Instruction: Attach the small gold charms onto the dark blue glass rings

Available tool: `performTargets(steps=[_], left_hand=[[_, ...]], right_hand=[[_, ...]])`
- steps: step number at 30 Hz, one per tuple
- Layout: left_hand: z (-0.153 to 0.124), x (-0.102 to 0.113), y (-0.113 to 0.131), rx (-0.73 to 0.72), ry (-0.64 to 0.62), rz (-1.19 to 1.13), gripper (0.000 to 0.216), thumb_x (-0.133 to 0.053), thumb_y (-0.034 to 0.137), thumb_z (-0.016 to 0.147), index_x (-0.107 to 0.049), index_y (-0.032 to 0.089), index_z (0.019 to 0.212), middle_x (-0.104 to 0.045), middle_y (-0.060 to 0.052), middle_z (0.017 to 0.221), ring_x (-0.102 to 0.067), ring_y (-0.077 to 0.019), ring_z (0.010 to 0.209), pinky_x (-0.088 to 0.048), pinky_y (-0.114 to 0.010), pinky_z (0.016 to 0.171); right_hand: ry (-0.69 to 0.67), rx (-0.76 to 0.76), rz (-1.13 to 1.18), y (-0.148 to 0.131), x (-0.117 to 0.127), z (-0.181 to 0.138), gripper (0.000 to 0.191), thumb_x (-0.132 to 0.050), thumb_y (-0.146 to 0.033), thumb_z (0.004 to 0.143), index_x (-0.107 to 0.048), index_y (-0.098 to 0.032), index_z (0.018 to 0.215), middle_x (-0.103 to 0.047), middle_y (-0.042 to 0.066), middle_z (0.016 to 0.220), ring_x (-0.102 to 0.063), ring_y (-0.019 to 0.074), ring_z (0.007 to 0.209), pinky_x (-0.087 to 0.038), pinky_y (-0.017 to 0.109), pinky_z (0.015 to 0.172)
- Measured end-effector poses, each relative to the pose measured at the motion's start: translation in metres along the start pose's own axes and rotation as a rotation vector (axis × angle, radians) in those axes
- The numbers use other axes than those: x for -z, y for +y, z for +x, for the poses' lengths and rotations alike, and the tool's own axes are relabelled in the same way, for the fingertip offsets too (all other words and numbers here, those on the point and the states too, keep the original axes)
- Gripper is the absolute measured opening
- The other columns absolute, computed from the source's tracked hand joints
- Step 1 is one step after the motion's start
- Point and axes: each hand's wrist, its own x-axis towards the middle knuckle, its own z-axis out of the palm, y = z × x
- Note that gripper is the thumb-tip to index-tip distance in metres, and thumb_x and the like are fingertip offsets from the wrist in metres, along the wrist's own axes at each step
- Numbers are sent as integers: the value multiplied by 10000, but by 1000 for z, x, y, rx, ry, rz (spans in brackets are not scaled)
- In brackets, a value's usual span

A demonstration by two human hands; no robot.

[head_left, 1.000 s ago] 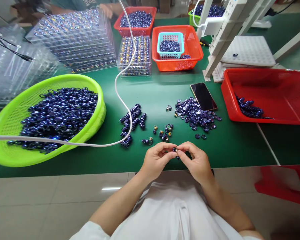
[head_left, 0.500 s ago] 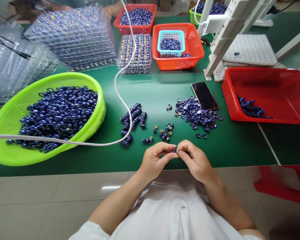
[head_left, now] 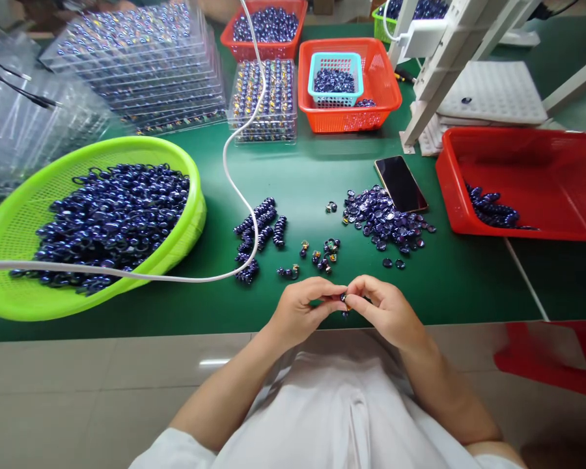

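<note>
My left hand [head_left: 305, 309] and my right hand [head_left: 385, 312] meet over the near edge of the green table [head_left: 444, 280], fingers pinched together on one small dark blue piece [head_left: 344, 298] with a gold bit. Just beyond my fingers lie a few small ring-like pieces [head_left: 325, 253]. A pile of flat blue stones [head_left: 383, 221] lies further right, and short stacks of blue pieces [head_left: 256, 231] lie to the left.
A lime basket [head_left: 10, 286] full of blue rings sits at left, with a white cable [head_left: 127, 275] across it. A red bin [head_left: 542, 163] is at right, a phone [head_left: 400, 184] beside the pile. Orange baskets [head_left: 349, 117], clear trays [head_left: 146, 71] and a white frame [head_left: 439, 58] stand behind.
My hands stay together on the small piece with only slight finger shifts. The view has tilted a little, so the table's things sit slightly higher.
</note>
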Motion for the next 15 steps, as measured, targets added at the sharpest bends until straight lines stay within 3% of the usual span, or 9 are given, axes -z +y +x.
performTargets(steps=[10,15], left_hand=[[-1,0,0,97,-7,-74,198,-776,193,783,-801,217,978,-765,-75,801,-696,-168,703,-543,-257,643],[-6,-6,1,125,64,-149,222,-762,187,790,-801,242,1001,-750,-60,786,-682,-157,694,-543,-259,657]], right_hand=[[39,-48,76,1,-5,1,161,-623,-344,900,-597,-198,837,-644,-1,771,-607,147,741,-486,262,686],[44,-42,65,-3,-4,2,228,-632,-402,889,-576,-194,815,-636,6,739,-587,145,692,-486,258,621]])
